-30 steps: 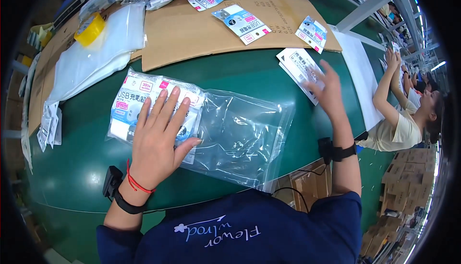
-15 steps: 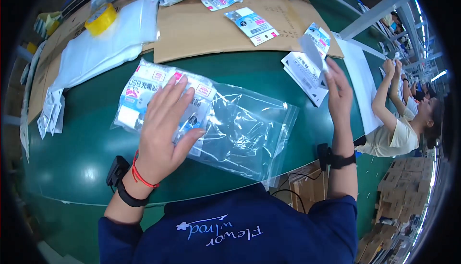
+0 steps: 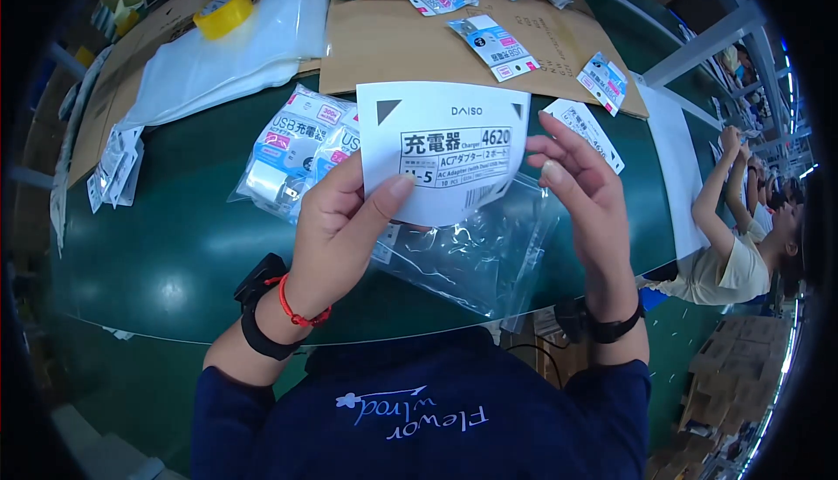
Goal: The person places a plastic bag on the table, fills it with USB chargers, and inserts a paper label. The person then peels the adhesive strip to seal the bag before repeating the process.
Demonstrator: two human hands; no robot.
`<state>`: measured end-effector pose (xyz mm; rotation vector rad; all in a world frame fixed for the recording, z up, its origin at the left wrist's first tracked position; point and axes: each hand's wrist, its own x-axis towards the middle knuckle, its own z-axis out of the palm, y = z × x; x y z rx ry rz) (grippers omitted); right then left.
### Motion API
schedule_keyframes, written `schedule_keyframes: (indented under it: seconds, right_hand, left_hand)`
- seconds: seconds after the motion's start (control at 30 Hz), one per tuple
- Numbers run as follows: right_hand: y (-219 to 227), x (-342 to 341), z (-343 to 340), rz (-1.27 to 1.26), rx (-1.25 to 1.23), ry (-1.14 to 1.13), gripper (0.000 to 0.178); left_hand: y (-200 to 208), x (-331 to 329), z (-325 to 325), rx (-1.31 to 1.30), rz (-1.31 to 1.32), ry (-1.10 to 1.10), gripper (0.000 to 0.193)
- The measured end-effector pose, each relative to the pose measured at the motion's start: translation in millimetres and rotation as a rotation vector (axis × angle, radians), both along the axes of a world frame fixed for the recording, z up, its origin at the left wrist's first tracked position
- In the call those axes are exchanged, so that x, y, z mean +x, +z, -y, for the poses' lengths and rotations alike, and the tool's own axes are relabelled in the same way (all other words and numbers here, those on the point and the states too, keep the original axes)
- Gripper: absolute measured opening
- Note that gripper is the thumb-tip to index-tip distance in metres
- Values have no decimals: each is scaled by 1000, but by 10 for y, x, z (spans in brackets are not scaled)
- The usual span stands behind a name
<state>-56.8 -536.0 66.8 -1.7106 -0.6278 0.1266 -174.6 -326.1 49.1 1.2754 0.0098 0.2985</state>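
Fingers [image 3: 347,179] of the left hand [image 3: 327,236] pinch a white card [image 3: 458,153] above the clear bag [image 3: 471,262]; the right hand [image 3: 589,188], loosely curled, grips nothing beside it, contact perhaps slight.

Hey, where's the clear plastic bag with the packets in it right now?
In the head view, the clear plastic bag lies near the middle on the green table, partly hidden behind the white label card held in the left hand.
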Motion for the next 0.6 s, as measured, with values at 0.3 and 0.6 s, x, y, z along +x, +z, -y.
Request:
schedule_keyframes:
  seconds: [0.3,0.6]
  right_hand:
    - [-47,-13,169,-171,69,-4,11]
    - [-84,100,834,-68,7,-289,10]
  left_hand:
    - [15,30,1,98,14,-61,28]
    - [37,52,-142,101,-58,70,25]
